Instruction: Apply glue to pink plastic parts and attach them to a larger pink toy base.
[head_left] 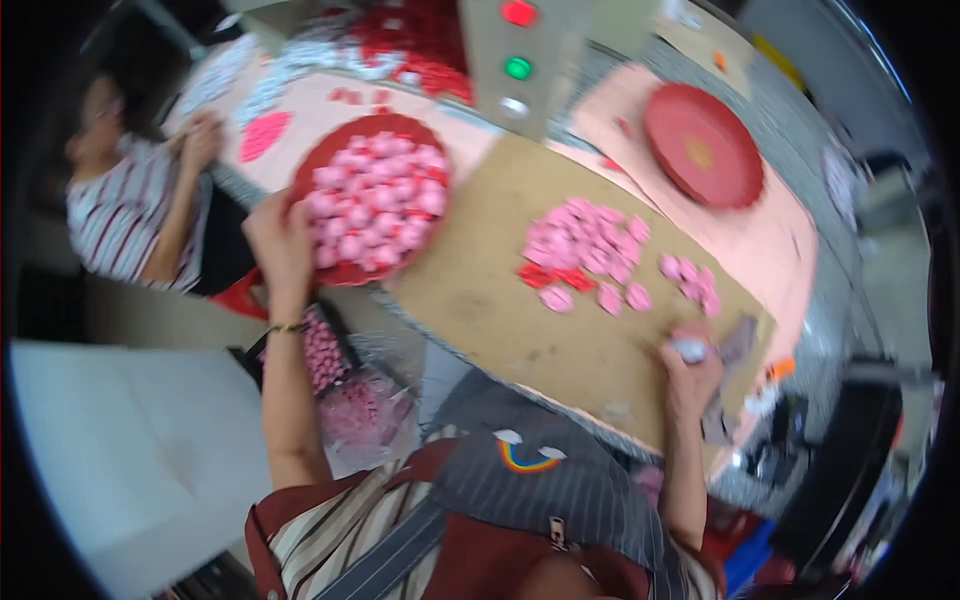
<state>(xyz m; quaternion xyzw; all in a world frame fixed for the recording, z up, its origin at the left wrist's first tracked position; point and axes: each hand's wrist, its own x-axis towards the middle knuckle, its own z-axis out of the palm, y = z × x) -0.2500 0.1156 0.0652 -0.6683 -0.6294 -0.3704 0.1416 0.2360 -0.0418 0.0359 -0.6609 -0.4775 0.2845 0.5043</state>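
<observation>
My left hand grips the near-left rim of a round red tray. Small rounded pink pieces fill that tray, with bits of red among them. Over the right part of a brown board, my right hand is closed around a small object with a whitish end; blur hides its kind. Beyond that hand sits a heap of pink pieces, with red pieces along its near side. A smaller cluster of pink pieces lies closer to the hand.
The brown board rests on a pink-covered table. Another red tray stands at the far right. A metal post with coloured buttons rises at the back. Another person sits at the left. Grey cloth lies beside my right hand.
</observation>
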